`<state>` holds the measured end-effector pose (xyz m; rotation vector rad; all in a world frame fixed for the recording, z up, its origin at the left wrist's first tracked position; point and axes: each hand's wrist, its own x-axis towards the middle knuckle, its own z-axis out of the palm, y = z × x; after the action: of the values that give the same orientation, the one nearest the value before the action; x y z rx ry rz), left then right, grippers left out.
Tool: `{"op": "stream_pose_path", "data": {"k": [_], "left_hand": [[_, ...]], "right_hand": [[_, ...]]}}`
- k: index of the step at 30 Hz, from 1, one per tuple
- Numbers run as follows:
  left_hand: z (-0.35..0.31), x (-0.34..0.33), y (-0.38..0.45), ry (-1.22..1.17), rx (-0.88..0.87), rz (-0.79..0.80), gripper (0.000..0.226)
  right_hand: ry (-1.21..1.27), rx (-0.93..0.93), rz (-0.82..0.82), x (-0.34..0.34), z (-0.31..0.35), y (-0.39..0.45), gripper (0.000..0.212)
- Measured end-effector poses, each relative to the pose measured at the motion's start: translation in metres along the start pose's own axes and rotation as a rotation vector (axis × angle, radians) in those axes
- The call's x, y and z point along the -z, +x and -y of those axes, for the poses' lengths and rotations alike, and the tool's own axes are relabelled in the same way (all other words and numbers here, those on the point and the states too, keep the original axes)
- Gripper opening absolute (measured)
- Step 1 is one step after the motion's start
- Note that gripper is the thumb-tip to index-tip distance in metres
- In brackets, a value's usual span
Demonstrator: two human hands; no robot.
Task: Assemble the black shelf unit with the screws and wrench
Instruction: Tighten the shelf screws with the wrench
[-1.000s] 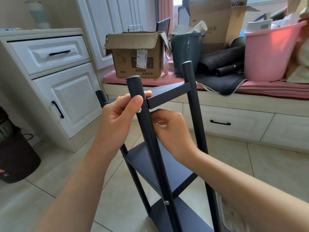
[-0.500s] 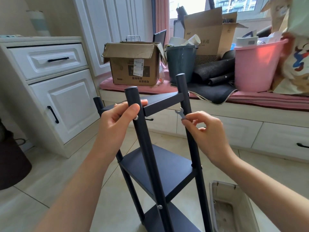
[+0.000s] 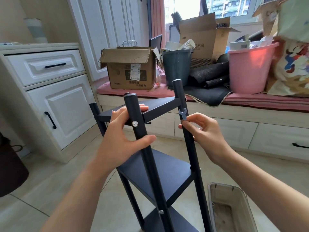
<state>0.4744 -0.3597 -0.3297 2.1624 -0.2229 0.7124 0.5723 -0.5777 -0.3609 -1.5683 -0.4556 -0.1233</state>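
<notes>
The black shelf unit [image 3: 160,178] stands upright on the tiled floor, with three shelves between round black posts. A silver screw [image 3: 135,123] sits in the near post at the top shelf, and another screw [image 3: 161,211] shows lower down. My left hand [image 3: 124,138] grips the near post, fingers lying on the top shelf and thumb across the post below the screw. My right hand [image 3: 203,131] pinches a small flat silver wrench [image 3: 183,114] beside the right post, its open jaw pointing up just under the top shelf joint.
A clear plastic bin [image 3: 232,208] sits on the floor at the lower right. White drawers and a cabinet [image 3: 55,101] stand to the left. Behind the shelf, a window bench holds a cardboard box [image 3: 132,71], a grey bucket [image 3: 177,66] and a pink bucket [image 3: 249,67].
My right hand came out from under the top shelf to the right post and now holds the wrench up by the joint. My left thumb slid below the screw, uncovering it.
</notes>
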Motion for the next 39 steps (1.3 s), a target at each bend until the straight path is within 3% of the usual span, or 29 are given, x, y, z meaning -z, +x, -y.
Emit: {"op": "stream_pose_path", "data": {"k": [5, 8, 11, 16, 21, 24, 28, 32, 34, 36, 39], "left_hand": [[0.0, 0.004, 0.003, 0.064, -0.032, -0.007, 0.071], [-0.001, 0.004, 0.006, 0.086, -0.055, -0.037, 0.055], [0.006, 0.004, 0.008, 0.092, -0.036, -0.086, 0.059], [0.014, 0.002, 0.011, -0.01, -0.025, -0.09, 0.06], [0.022, 0.001, 0.014, -0.051, 0.022, -0.129, 0.061], [0.026, 0.004, 0.015, -0.062, 0.086, -0.213, 0.065], [0.018, 0.009, 0.012, -0.085, 0.19, -0.412, 0.067], [-0.007, 0.011, 0.007, 0.234, -0.077, -0.612, 0.065], [-0.018, 0.008, 0.009, 0.228, -0.107, -0.501, 0.05], [-0.025, 0.003, 0.013, 0.148, 0.01, -0.347, 0.038], [-0.023, 0.003, 0.018, 0.075, 0.098, -0.284, 0.036]], "right_hand": [[0.086, -0.024, -0.02, 0.002, -0.001, 0.001, 0.015], [0.104, -0.028, -0.07, 0.002, -0.003, 0.001, 0.014], [0.121, -0.031, -0.102, 0.001, -0.003, 0.0, 0.014], [0.154, -0.01, -0.155, 0.001, -0.003, -0.004, 0.011], [0.104, 0.099, -0.164, -0.002, -0.001, -0.01, 0.025], [0.068, 0.162, -0.102, -0.009, 0.0, -0.015, 0.036], [0.061, 0.21, 0.024, -0.026, 0.004, -0.025, 0.026], [0.042, 0.21, 0.066, -0.045, 0.01, -0.033, 0.022], [0.028, 0.214, 0.073, -0.051, 0.014, -0.034, 0.025], [0.018, 0.202, 0.083, -0.054, 0.016, -0.033, 0.024], [0.03, 0.163, 0.11, -0.054, 0.017, -0.031, 0.027]]}}
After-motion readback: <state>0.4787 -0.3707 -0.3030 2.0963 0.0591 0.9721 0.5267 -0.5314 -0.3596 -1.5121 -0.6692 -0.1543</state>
